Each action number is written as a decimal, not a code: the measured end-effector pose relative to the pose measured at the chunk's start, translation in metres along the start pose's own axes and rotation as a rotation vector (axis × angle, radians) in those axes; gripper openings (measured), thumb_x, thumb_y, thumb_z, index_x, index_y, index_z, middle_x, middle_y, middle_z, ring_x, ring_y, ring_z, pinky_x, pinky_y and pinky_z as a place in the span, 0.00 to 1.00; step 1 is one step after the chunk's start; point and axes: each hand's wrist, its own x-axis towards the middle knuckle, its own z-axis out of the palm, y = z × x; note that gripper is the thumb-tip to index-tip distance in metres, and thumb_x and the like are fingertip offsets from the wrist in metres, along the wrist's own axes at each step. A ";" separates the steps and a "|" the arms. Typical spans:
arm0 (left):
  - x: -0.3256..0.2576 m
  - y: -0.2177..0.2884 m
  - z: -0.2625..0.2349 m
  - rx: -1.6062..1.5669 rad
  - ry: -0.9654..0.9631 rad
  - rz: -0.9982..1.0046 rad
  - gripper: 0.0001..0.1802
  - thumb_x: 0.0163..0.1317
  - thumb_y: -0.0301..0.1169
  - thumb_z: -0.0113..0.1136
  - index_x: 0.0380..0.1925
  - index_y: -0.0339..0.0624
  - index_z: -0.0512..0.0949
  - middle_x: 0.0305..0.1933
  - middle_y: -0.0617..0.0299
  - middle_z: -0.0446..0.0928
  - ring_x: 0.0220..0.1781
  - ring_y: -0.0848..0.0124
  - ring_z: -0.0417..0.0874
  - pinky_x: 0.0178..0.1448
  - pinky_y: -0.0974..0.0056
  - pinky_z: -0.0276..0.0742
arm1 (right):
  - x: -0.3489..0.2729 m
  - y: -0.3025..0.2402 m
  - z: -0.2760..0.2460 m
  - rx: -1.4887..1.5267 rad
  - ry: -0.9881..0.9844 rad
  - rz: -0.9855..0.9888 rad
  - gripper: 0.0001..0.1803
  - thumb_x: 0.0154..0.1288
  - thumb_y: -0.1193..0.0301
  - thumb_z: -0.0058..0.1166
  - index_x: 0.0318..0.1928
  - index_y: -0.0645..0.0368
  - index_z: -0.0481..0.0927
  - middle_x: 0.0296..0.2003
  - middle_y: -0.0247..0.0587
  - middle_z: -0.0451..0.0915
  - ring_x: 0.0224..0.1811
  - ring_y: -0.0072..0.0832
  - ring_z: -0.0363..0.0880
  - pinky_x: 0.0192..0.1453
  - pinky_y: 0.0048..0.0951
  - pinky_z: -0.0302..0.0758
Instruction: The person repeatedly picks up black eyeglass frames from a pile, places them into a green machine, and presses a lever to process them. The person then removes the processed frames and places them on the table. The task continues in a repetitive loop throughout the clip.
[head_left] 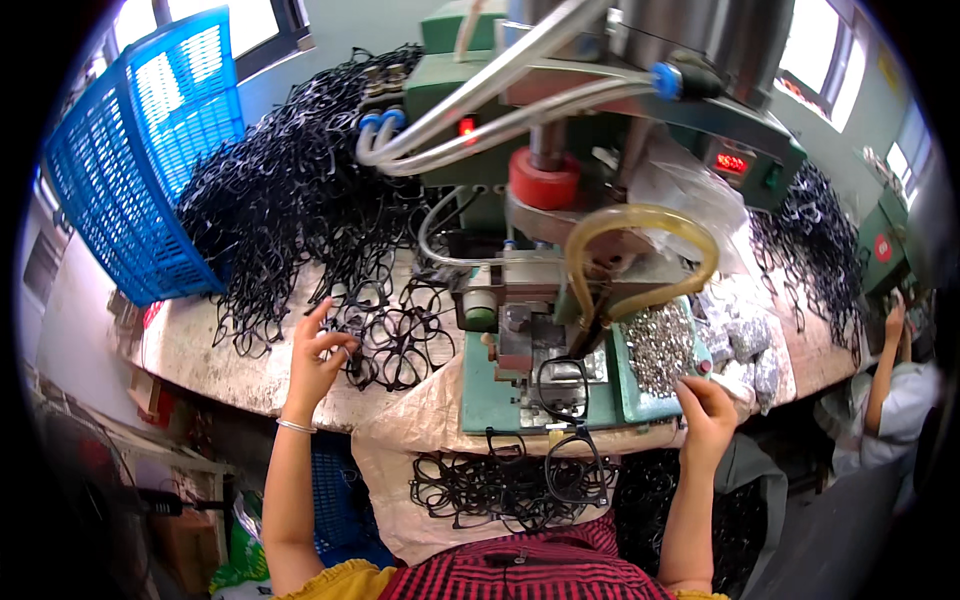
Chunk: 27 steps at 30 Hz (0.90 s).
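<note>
My left hand (315, 355) reaches over the loose black eyeglass frames (395, 340) on the worn table, its fingers pinching one frame at the edge of that spread. My right hand (706, 410) hovers at the near corner of a green tray (628, 400) of small silver metal parts (660, 345), fingertips pinched together; whether a part sits between them is too small to tell. One black frame (563, 385) lies on the green machine's work plate (485, 395) between my hands. More black frames (500, 485) rest in a sack on my lap.
A big heap of black frames (290, 190) leans against a tilted blue plastic basket (140, 160) at the left. The green press machine (560, 110) with hoses and a red knob fills the middle. Another pile of frames (815, 245) and another person (890, 390) are at the right.
</note>
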 end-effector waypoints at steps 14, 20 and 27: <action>0.013 0.147 0.042 -1.274 0.496 -0.313 0.08 0.75 0.28 0.50 0.48 0.38 0.74 0.46 0.58 0.78 0.42 0.71 0.80 0.46 0.67 0.81 | -0.002 -0.049 0.111 0.240 -0.304 -0.218 0.23 0.57 0.81 0.62 0.53 0.66 0.71 0.40 0.39 0.82 0.44 0.21 0.80 0.54 0.23 0.73; 0.073 0.239 -0.023 -0.933 0.428 0.397 0.07 0.72 0.29 0.53 0.43 0.36 0.73 0.44 0.47 0.80 0.47 0.60 0.81 0.50 0.61 0.80 | -0.009 -0.071 0.118 0.453 -0.445 -0.081 0.28 0.58 0.82 0.61 0.60 0.68 0.68 0.48 0.43 0.80 0.48 0.23 0.80 0.60 0.26 0.72; 0.038 0.242 -0.004 -0.670 0.090 0.653 0.10 0.52 0.25 0.69 0.37 0.45 0.85 0.43 0.61 0.87 0.34 0.65 0.76 0.46 0.58 0.77 | 0.017 -0.050 0.067 -0.195 -0.423 -0.471 0.16 0.56 0.78 0.60 0.48 0.61 0.82 0.53 0.51 0.80 0.59 0.41 0.78 0.65 0.37 0.70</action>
